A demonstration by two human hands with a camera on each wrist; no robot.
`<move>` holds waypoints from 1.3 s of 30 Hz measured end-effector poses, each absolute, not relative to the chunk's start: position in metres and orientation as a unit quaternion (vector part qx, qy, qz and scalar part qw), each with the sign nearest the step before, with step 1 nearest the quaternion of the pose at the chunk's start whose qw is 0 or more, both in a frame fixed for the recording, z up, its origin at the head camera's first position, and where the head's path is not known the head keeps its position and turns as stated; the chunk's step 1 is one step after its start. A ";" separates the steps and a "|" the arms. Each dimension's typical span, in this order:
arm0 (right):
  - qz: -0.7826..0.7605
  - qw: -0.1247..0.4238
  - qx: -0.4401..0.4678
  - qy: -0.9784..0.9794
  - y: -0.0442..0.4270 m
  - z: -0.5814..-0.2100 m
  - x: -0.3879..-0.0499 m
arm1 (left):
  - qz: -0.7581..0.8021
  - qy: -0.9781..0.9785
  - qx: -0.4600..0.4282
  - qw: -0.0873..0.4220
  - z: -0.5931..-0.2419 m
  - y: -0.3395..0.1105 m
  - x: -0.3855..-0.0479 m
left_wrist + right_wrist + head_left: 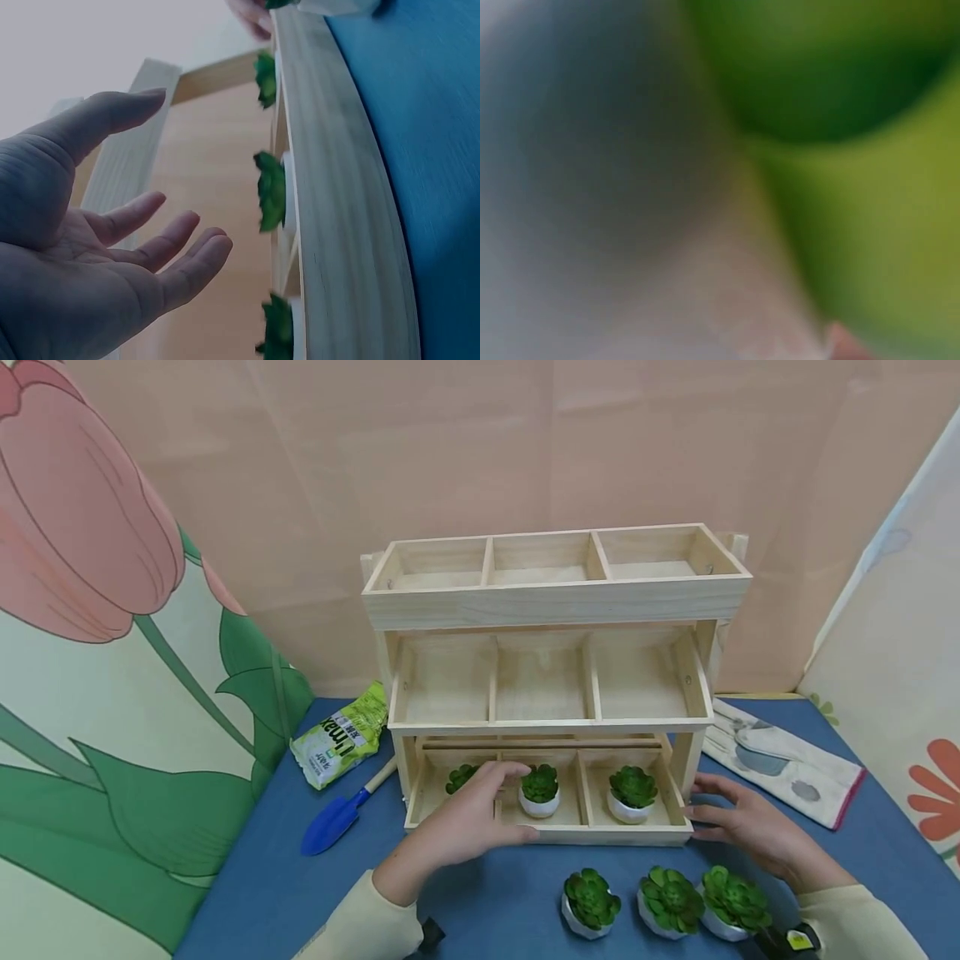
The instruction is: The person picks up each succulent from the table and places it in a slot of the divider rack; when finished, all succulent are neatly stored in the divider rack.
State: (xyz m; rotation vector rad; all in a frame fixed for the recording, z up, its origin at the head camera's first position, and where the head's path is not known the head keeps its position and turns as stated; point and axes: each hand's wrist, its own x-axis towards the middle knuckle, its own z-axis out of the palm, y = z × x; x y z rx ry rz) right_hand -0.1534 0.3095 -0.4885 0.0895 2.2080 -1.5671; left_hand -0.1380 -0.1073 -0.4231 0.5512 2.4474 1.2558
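Note:
A wooden three-tier planter shelf (557, 604) stands on the blue table. In its bottom tray (555, 835) sit three potted succulents: a left one (459, 777) partly hidden by my hand, a middle one (540, 791) and a right one (632, 794), each in its own compartment. My left hand (480, 814) hovers at the tray's front left, thumb and fingers spread around nothing; the left wrist view shows the same. At the tray's right end my right hand (753, 831) has its fingertips at or against the side, fingers loosely bent. Blurred green leaves (885, 210) fill much of the right wrist view.
In front of the shelf are three more potted succulents, a left one (590, 903), a middle one (670, 903) and a right one (733, 903) beside my right wrist. A green-white bag (341, 739) and blue trowel (333, 822) lie left; white gloves (783, 764) lie right.

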 end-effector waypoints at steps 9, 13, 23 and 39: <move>-0.563 0.218 0.029 0.796 0.311 -0.490 -0.154 | 0.458 0.872 0.120 0.122 -0.424 -0.144 -0.130; -0.564 0.220 0.032 0.795 0.311 -0.490 -0.154 | 0.460 0.880 0.081 0.087 -0.424 -0.162 -0.127; -0.565 0.221 0.036 0.794 0.312 -0.489 -0.153 | 0.445 0.894 0.014 0.055 -0.422 -0.220 -0.128; -0.564 0.219 0.029 0.796 0.311 -0.489 -0.154 | 0.454 0.887 -0.027 0.076 -0.455 -0.251 -0.148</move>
